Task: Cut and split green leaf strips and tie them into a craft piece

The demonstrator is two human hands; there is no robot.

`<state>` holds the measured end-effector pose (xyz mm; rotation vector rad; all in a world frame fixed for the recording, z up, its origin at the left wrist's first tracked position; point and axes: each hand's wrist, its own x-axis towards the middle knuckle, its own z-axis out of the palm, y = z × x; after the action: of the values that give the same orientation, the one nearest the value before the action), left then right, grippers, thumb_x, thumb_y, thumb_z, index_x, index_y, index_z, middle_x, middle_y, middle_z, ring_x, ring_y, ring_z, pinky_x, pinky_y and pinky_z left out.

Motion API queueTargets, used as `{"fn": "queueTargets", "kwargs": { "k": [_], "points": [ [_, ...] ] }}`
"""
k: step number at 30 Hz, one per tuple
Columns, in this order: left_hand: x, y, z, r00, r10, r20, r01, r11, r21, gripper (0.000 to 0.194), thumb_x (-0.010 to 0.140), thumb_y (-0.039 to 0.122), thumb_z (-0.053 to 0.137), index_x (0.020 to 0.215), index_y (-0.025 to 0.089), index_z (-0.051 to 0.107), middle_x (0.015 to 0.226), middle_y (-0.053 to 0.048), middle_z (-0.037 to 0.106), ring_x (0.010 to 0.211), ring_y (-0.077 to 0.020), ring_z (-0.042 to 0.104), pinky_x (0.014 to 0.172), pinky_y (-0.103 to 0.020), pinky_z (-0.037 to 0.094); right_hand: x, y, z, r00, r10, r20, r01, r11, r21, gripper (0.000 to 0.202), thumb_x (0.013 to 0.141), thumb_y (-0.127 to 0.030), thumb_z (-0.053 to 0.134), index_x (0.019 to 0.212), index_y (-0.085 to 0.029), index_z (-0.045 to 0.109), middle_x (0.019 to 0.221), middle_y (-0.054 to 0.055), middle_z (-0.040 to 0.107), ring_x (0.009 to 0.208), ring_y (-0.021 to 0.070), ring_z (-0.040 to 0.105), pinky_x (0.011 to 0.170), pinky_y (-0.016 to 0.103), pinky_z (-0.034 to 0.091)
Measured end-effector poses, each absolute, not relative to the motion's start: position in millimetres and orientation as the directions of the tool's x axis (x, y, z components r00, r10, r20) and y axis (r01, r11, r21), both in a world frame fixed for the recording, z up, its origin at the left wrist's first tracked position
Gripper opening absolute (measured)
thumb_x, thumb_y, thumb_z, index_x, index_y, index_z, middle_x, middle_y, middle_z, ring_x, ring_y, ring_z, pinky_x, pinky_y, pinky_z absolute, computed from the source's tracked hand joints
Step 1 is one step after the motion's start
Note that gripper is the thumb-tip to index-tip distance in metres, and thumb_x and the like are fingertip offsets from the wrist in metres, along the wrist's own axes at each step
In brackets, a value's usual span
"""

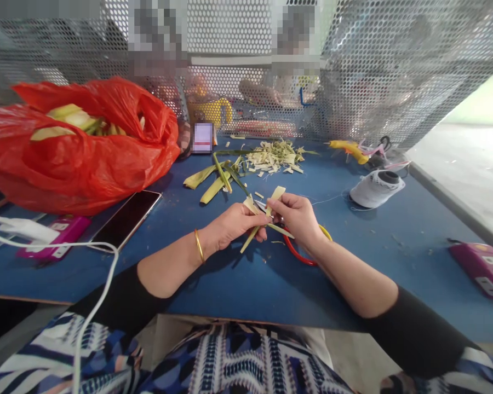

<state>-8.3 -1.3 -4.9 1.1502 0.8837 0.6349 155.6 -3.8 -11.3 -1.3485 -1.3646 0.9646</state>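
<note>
Holding leaf strips (277,193) over blue tbl (225,290), perf. screen (230,33) behind.

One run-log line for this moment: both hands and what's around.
left hand: pinching pale strips; right hand: pinching pale strips; red loop: by right hand; clippings: beyond hands; thread spool: right; red bag: left

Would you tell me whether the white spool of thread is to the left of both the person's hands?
No, the white spool of thread sits to the right of the right hand.
</note>
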Motion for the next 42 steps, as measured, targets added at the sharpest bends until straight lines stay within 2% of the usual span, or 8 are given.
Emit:
{"fn": "queueTargets", "kwargs": {
  "k": [4,7,13,22,28,35,38,42],
  "points": [
    [-9,5,-7,0.431,0.86,-0.272,-0.17,0.374,0.912,0.028,0.067,0.037,0.086,0.081,0.015,0.076,0.074,-0.006,0.076,0.072,-0.0158,0.07,0.073,-0.028,0.052,162,-5,1,0.249,0.828,0.503,0.47,0.351,-0.81,0.018,0.084,-0.037,0.059,0.079,-0.021,0.065,0.079,0.003,0.068,0.075,0.0167,0.06,0.073,0.032,0.047],
    [-11,9,-7,0.358,0.913,-0.195,-0.285,0.306,0.908,0.028,0.065,0.03,0.088,0.086,0.015,0.077,0.091,-0.007,0.078,0.088,-0.0174,0.071,0.084,-0.029,0.052,161,-12,7,0.197,0.759,0.621,0.583,0.418,-0.697,0.021,0.087,-0.037,0.059,0.073,-0.022,0.062,0.069,0.001,0.064,0.068,0.0151,0.057,0.069,0.029,0.044],
    [-8,9,-4,0.294,0.938,-0.183,-0.373,0.289,0.881,0.026,0.062,0.022,0.087,0.083,0.013,0.075,0.08,-0.006,0.077,0.081,-0.0182,0.07,0.087,-0.034,0.052,148,-20,-11,-0.187,0.936,0.298,0.663,0.344,-0.665,0.037,0.088,-0.039,0.059,0.057,-0.021,0.052,0.054,-0.003,0.054,0.052,0.0118,0.046,0.053,0.025,0.033],
    [-6,5,-5,0.275,0.935,-0.223,-0.389,0.32,0.864,0.018,0.063,0.016,0.084,0.076,0.011,0.074,0.076,-0.006,0.075,0.074,-0.0152,0.068,0.08,-0.029,0.052,147,-22,-10,-0.319,0.869,0.377,0.602,0.493,-0.627,0.032,0.089,-0.026,0.053,0.057,-0.021,0.051,0.061,0.001,0.058,0.061,0.0138,0.053,0.064,0.027,0.037],
    [-10,12,-4,0.28,0.914,-0.295,-0.32,0.378,0.869,0.016,0.069,0.015,0.08,0.082,0.013,0.072,0.078,-0.006,0.075,0.074,-0.0157,0.069,0.073,-0.028,0.052,147,-17,-10,-0.141,0.983,0.12,0.41,0.168,-0.896,0.039,0.087,-0.049,0.058,0.062,-0.02,0.059,0.059,0.0,0.06,0.058,0.0132,0.052,0.059,0.026,0.04],
    [-20,11,5,0.565,0.788,-0.245,-0.171,0.402,0.9,0.033,0.069,0.031,0.083,0.096,0.015,0.074,0.099,-0.011,0.078,0.087,-0.0185,0.071,0.067,-0.024,0.049,157,-2,-3,0.112,0.983,-0.143,-0.184,-0.12,-0.975,0.049,0.048,-0.053,0.088,0.07,-0.02,0.06,0.055,-0.005,0.06,0.05,0.009,0.054,0.053,0.024,0.045],
    [-22,11,7,0.634,0.734,-0.245,-0.144,0.423,0.894,0.045,0.075,0.055,0.075,0.091,0.014,0.074,0.096,-0.013,0.078,0.082,-0.0191,0.071,0.065,-0.025,0.048,156,-3,1,0.129,0.986,-0.102,-0.187,-0.077,-0.979,0.045,0.047,-0.049,0.089,0.066,-0.019,0.06,0.055,-0.003,0.063,0.049,0.0092,0.055,0.052,0.024,0.045],
    [-19,11,1,0.532,0.787,-0.311,-0.022,0.38,0.925,0.039,0.075,0.051,0.077,0.088,0.014,0.075,0.086,-0.01,0.078,0.063,-0.0112,0.063,0.056,-0.023,0.037,152,-8,2,0.102,0.995,-0.01,-0.039,-0.006,-0.999,0.035,0.058,-0.047,0.083,0.064,-0.02,0.062,0.054,-0.002,0.064,0.049,0.01,0.054,0.054,0.026,0.046]
  ]
}}
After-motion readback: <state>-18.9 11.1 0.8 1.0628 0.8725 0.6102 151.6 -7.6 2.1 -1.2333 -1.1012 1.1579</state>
